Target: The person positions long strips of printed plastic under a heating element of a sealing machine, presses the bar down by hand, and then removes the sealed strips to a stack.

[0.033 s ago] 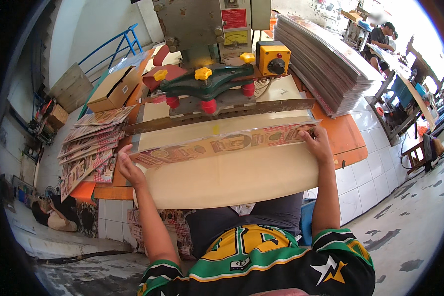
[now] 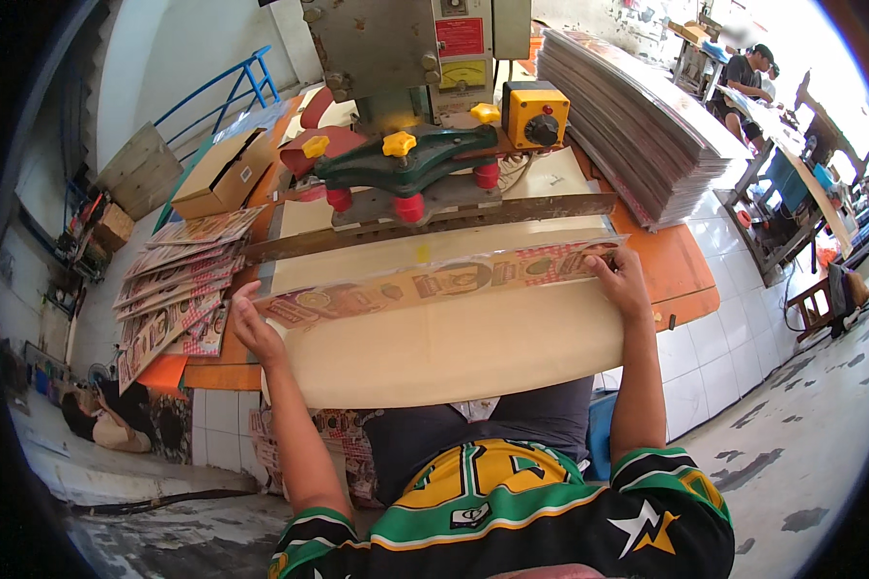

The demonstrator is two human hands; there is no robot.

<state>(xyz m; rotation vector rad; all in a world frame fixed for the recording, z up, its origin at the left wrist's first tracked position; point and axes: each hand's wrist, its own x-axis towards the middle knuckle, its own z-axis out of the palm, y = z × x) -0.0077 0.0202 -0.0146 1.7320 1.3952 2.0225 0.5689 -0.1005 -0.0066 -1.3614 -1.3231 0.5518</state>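
A long plastic sheet (image 2: pixel 454 278) with a food-pattern print is stretched between my hands, its far edge just in front of a metal bar (image 2: pixel 434 224). Beneath it is a smooth cream-coloured board (image 2: pixel 454 352) that reaches almost to my lap. My left hand (image 2: pixel 253 326) grips the sheet's left end, thumb up and fingers partly hidden. At the right end, my right hand (image 2: pixel 620 280) pinches it between thumb and fingers. Over the bar hangs the dark green press head (image 2: pixel 410 159) of a machine, with yellow knobs and red posts.
Printed flat pieces (image 2: pixel 179 289) lie in a loose pile to the left, beside an open cardboard box (image 2: pixel 222 174). A tall stack of sheets (image 2: pixel 637 125) stands at the right, behind the orange tabletop (image 2: pixel 681 275). A yellow control box (image 2: pixel 533 116) adjoins the press. People sit farther off.
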